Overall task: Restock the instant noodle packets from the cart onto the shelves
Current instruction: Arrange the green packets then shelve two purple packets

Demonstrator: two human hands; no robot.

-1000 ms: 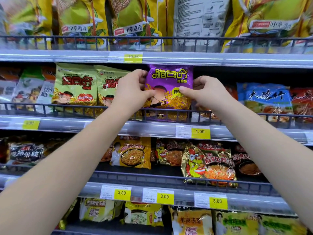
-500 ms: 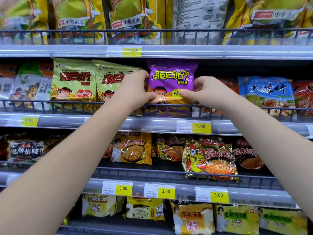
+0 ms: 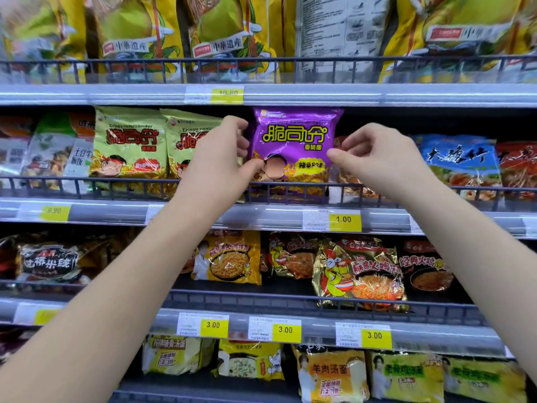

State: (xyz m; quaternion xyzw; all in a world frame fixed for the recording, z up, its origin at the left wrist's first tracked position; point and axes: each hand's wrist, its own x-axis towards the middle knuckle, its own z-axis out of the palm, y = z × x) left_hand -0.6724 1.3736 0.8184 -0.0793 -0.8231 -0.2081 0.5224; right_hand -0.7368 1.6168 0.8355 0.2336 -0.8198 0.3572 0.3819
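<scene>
Setting: a grey metal shop shelving unit (image 3: pixel 116 213) fills the view, four tiers showing, each fronted by a dark wire rail (image 3: pixel 406 189).
Left hand: the left hand (image 3: pixel 220 161) grips the left edge of a purple plastic noodle packet (image 3: pixel 293 146), thumb laid on its front, fingers curled round the side.
Right hand: the right hand (image 3: pixel 377 161) is loosely curled at the packet's right edge, with the thumb tip against that edge. Whether it really pinches the packet cannot be told.
Task packet: one purple packet, upright on the second tier from the top, with its lower part behind the wire rail.
Left of it: two pale green plastic packets (image 3: pixel 130 146) of the same design, side by side. The nearer one is partly covered by the left hand.
Right of it: one blue plastic packet (image 3: pixel 459 161), then a red packet (image 3: pixel 520 167) cut off by the frame edge.
Above: large yellow plastic bags (image 3: pixel 226 33) cropped at the top, one showing a white printed back.
Below: a gold foil packet with a cartoon chicken (image 3: pixel 357 274) leans on the third tier's rail.
Price tags: three yellow price tags (image 3: pixel 285 330) read 3.00, one under the purple packet reads 1.00.
Hard to make out: the packet behind the right hand and the packets at the far left are blurred.
</scene>
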